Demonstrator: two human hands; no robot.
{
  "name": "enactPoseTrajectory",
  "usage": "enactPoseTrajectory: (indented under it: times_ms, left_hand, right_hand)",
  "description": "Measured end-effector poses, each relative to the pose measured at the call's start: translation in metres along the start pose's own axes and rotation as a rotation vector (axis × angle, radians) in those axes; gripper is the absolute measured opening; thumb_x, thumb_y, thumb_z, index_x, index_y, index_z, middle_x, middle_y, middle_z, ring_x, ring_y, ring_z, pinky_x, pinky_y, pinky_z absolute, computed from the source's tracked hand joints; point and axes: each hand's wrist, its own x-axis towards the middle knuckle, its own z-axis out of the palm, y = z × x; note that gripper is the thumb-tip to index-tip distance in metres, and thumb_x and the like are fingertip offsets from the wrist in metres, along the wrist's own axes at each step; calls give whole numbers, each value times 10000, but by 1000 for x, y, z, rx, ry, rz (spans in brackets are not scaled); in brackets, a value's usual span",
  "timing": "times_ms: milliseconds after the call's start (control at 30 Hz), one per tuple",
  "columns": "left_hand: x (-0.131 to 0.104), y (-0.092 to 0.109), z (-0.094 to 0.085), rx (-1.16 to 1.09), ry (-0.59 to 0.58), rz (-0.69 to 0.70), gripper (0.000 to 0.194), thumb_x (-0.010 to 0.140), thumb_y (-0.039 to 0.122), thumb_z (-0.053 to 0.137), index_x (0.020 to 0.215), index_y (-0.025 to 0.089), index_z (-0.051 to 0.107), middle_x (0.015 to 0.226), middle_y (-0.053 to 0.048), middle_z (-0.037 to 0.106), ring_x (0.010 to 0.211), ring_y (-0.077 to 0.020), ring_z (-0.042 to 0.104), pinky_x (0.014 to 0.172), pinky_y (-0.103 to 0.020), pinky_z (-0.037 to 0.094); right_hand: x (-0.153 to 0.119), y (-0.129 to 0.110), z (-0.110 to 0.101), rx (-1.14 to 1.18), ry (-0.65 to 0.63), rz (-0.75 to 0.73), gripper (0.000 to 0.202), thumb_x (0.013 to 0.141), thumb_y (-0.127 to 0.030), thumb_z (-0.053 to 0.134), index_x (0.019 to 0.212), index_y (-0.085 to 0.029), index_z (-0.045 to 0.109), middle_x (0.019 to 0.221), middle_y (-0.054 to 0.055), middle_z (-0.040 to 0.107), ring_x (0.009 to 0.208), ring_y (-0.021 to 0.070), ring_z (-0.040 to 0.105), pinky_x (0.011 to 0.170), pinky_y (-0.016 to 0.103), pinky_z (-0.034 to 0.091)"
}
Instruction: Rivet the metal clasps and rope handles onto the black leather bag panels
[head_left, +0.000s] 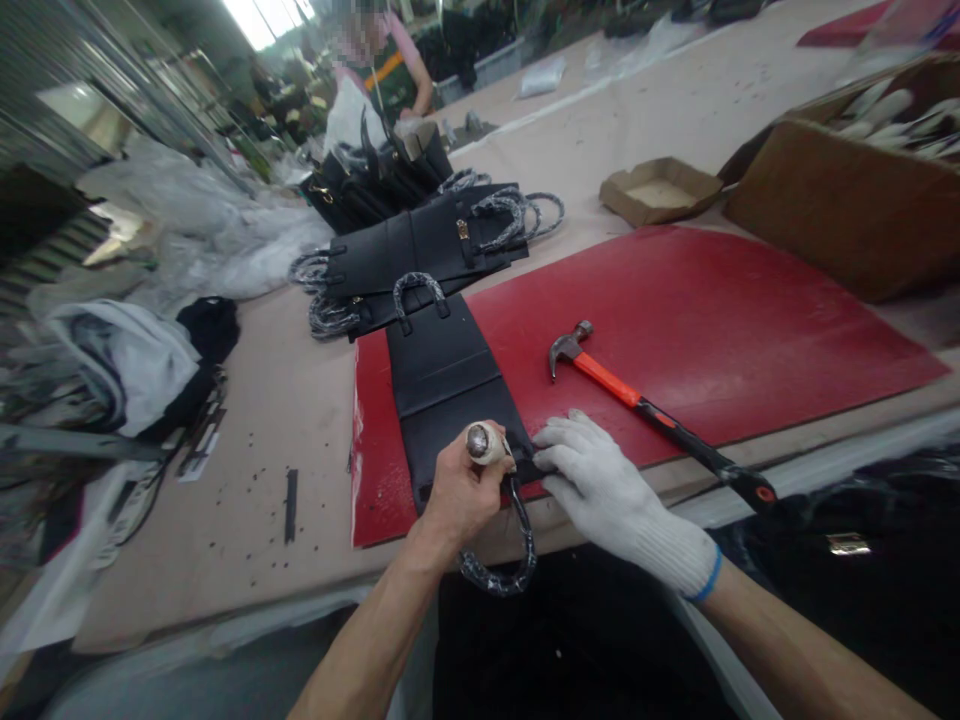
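The bare left hand (466,488) clamps a pale-wrapped, metal-capped rod (487,444); an orange-and-black claw hammer (639,399) slants beyond the nearer, white-gloved right hand (609,490), whose grip I can't tell.

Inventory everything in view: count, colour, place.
table: one, beige, throughout
mat: one, red, on the table
panel: one, black, on the mat
tool: one, pale and grey, over the panel
hammer: one, orange and black, mostly on the mat
stacked panels: several, black, beyond the panel
bags: several, black, behind those
boxes: two, brown, upper right
strip: one, black, table's left
white bundle: one, left
plastic sheeting: uncounted, whitish, upper left
co-worker: one, in pink, background
left hand: one, bare, around the tool
right hand: one, white-gloved, at the panel's edge
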Motion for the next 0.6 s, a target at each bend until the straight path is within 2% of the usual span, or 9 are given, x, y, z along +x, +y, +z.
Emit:
enactPoseTrajectory:
  times_ms: [167, 300, 367, 467, 533, 600]
  left_hand:
    - [2, -3, 0, -5, -3, -31, 168, 823, 186, 670, 990, 191, 673, 893, -27, 692, 831, -192, 681, 775, -301, 560]
    - [2, -5, 0, -17, -17, -28, 179, 822, 172, 667, 1000, 193, 668, 886, -19, 685, 806, -183, 677, 764, -290, 556]
    - [2, -4, 1, -11, -24, -16, 179, 820, 159, 663, 996, 193, 667, 876, -17, 682, 791, -179, 672, 755, -286, 553]
    - [4, -1, 2, 18, -21, -2, 112, 817, 151, 655, 922, 189, 660, 841, -16, 676, 770, -175, 663, 743, -280, 544]
    - [6, 0, 3, 53, -17, 3, 79, 811, 146, 656, 879, 186, 655, 818, -14, 674, 759, -172, 657, 746, -281, 540]
    - [7, -1, 3, 70, -13, 1, 75, 804, 146, 661, 869, 184, 657, 804, -13, 672, 752, -172, 655, 750, -285, 540]
  right_hand:
    - [-6, 4, -17, -37, 118, 57, 159, 904, -116, 590, 1000, -208, 677, 1134, 96, 712, 1090, 260, 659, 1013, 501, 534]
    - [-8, 16, -40, -305, 242, 166, 167, 939, -232, 596, 1061, -177, 694, 1203, 145, 705, 1162, 309, 641, 1039, 500, 504]
    - [-7, 24, -50, -520, 189, 293, 294, 929, -278, 605, 1172, -130, 678, 1276, 192, 675, 1196, 365, 612, 1028, 527, 487]
    - [-5, 33, -60, -782, -7, 461, 440, 970, -327, 544, 1334, -85, 599, 1232, 234, 663, 1058, 393, 635, 821, 489, 513]
    - [-2, 35, -62, -894, -118, 490, 423, 1018, -324, 455, 1340, -82, 584, 1101, 223, 666, 933, 365, 641, 682, 419, 469]
    - [1, 35, -63, -952, -179, 478, 392, 1033, -294, 402, 1297, -77, 594, 1015, 205, 646, 869, 337, 636, 617, 373, 413]
